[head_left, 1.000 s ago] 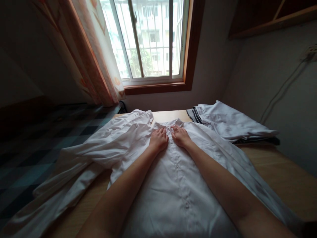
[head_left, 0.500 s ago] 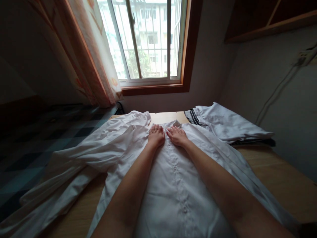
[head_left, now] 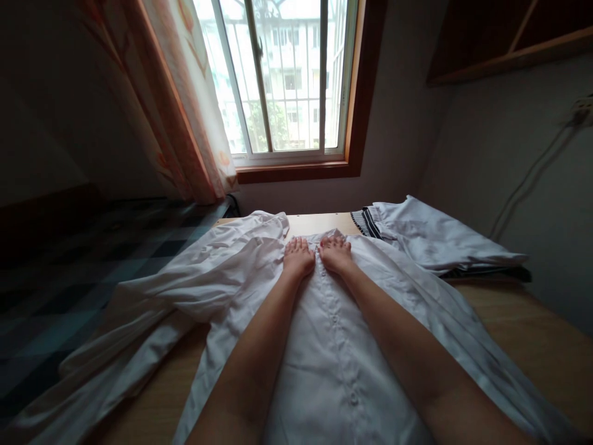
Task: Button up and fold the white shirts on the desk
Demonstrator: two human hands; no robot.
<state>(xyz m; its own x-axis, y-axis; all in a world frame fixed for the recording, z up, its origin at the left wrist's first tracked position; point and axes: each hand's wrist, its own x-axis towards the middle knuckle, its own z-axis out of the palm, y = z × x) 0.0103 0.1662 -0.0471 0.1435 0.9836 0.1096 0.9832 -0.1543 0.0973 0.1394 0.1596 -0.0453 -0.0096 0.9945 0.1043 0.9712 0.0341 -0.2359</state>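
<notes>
A white button-up shirt (head_left: 319, 346) lies spread front-up, its collar end away from me and its row of buttons running toward me. One sleeve stretches out in folds to the left. My left hand (head_left: 299, 254) rests flat on the cloth just left of the button line, below the collar, fingers extended. On the other side of the buttons, my right hand (head_left: 335, 252) lies on the shirt near the collar, fingers stretched forward and slightly bent. Neither hand visibly grips the fabric.
Under the shirt is a wooden table (head_left: 523, 327). At its back right lies a folded white garment (head_left: 445, 238) with black-and-white striped trim. A checked cloth surface (head_left: 139, 241) adjoins on the left. Behind stand a window (head_left: 287, 86) and a patterned curtain (head_left: 180, 105).
The whole view has shifted slightly, so everything appears a little further right and lower. My hands stay at the collar end, with the right hand's fingers slightly more bent.
</notes>
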